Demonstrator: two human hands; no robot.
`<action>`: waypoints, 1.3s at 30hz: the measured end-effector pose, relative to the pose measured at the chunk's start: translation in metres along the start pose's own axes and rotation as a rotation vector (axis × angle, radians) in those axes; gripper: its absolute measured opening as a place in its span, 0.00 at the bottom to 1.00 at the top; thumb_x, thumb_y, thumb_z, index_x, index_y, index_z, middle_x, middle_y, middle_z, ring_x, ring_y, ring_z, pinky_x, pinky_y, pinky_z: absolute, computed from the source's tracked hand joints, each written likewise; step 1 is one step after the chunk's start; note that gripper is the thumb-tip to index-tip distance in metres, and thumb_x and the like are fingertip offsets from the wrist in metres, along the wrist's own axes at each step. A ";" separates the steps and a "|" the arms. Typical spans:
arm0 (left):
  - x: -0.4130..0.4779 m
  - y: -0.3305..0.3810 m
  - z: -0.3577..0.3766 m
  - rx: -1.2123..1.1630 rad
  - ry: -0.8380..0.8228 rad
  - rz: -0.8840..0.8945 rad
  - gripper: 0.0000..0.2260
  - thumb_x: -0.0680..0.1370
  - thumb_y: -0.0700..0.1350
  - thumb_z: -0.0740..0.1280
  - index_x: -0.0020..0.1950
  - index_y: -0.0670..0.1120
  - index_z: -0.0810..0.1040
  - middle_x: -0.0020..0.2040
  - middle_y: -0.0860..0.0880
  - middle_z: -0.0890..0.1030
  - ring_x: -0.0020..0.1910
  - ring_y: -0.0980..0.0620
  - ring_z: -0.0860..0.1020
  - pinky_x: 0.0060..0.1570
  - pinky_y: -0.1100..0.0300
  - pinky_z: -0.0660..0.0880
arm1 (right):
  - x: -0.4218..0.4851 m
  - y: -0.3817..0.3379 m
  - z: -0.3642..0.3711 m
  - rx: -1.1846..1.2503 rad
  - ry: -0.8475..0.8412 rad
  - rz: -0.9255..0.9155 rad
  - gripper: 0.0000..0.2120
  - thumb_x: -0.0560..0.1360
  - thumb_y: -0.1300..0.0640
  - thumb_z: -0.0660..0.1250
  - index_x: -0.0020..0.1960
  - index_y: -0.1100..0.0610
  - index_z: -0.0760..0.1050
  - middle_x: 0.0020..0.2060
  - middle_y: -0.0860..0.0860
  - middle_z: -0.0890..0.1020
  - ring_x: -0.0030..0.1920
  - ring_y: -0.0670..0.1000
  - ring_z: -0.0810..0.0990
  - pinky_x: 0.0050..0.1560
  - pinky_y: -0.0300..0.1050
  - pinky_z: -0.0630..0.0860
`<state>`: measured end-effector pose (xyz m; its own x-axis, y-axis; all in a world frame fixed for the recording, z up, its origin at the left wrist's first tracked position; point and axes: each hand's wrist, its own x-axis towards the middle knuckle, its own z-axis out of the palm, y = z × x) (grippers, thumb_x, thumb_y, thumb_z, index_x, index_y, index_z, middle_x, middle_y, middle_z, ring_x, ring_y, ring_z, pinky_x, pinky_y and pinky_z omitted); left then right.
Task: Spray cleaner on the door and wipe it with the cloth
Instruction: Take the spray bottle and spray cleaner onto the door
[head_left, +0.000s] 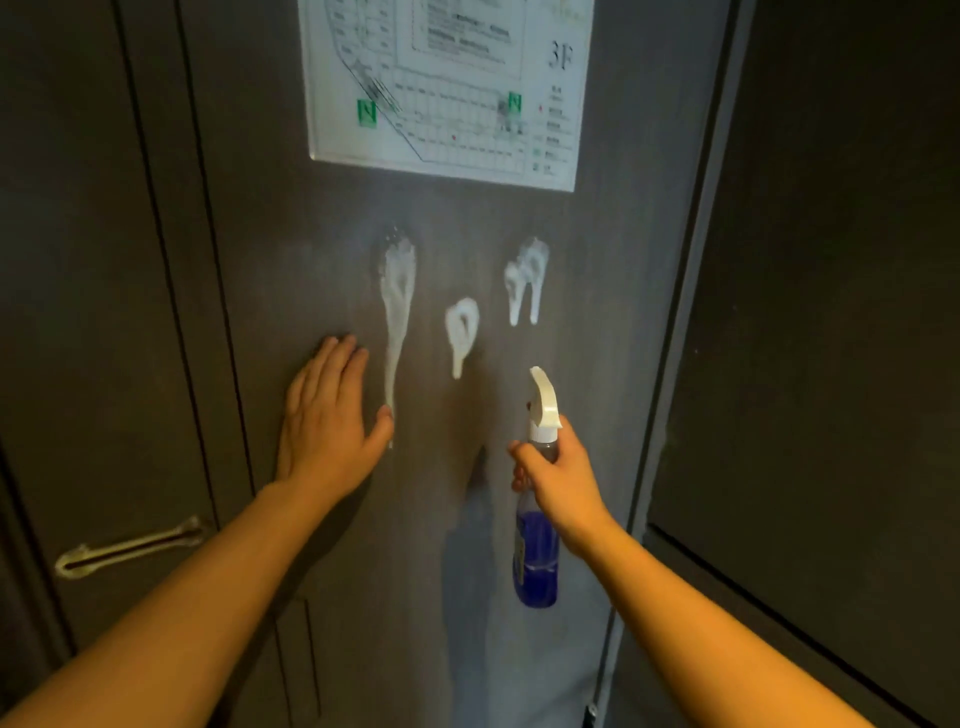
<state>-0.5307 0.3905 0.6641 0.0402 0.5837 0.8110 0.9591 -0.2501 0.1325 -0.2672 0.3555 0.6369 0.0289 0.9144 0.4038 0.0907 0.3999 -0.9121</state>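
Observation:
A dark grey door (597, 364) fills the middle of the view. Three white foam patches run down it: a long streak (397, 306) on the left, a small blob (461, 332) in the middle, a forked one (525, 278) on the right. My left hand (327, 415) lies flat on the door with fingers apart, its thumb touching the foot of the long streak. My right hand (558, 480) grips the neck of a spray bottle (537, 561) with blue liquid and a white trigger head, its nozzle pointing up at the door. No cloth is in view.
A laminated floor plan marked 3F (452, 88) is stuck to the door above the foam. A metal handle (130, 548) sits on the dark panel at lower left. A grey frame strip (691, 291) borders the door on the right, beside a dark wall.

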 end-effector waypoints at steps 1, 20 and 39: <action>-0.017 0.009 0.009 -0.027 -0.026 0.009 0.32 0.75 0.55 0.61 0.76 0.41 0.66 0.77 0.41 0.67 0.78 0.42 0.62 0.75 0.45 0.60 | -0.009 0.009 -0.008 -0.013 0.011 0.012 0.20 0.79 0.60 0.67 0.66 0.43 0.70 0.41 0.53 0.79 0.40 0.51 0.80 0.43 0.44 0.83; -0.374 0.295 0.102 -0.220 -0.834 -0.033 0.28 0.75 0.59 0.60 0.68 0.42 0.74 0.66 0.42 0.78 0.66 0.39 0.75 0.63 0.45 0.72 | -0.273 0.137 -0.269 -0.117 0.164 0.377 0.28 0.75 0.64 0.73 0.70 0.58 0.63 0.47 0.45 0.75 0.39 0.33 0.78 0.44 0.29 0.76; -0.629 0.489 0.232 -0.355 -1.328 0.123 0.37 0.73 0.70 0.55 0.74 0.48 0.66 0.69 0.46 0.76 0.66 0.46 0.76 0.63 0.50 0.75 | -0.422 0.332 -0.430 -0.277 0.527 0.651 0.33 0.71 0.63 0.76 0.68 0.50 0.62 0.58 0.49 0.74 0.57 0.49 0.76 0.55 0.44 0.80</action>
<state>-0.0223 0.0806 0.0867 0.5457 0.7852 -0.2928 0.8159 -0.4180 0.3996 0.1792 0.0755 0.1945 0.6081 0.7800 -0.1477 0.1324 -0.2830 -0.9499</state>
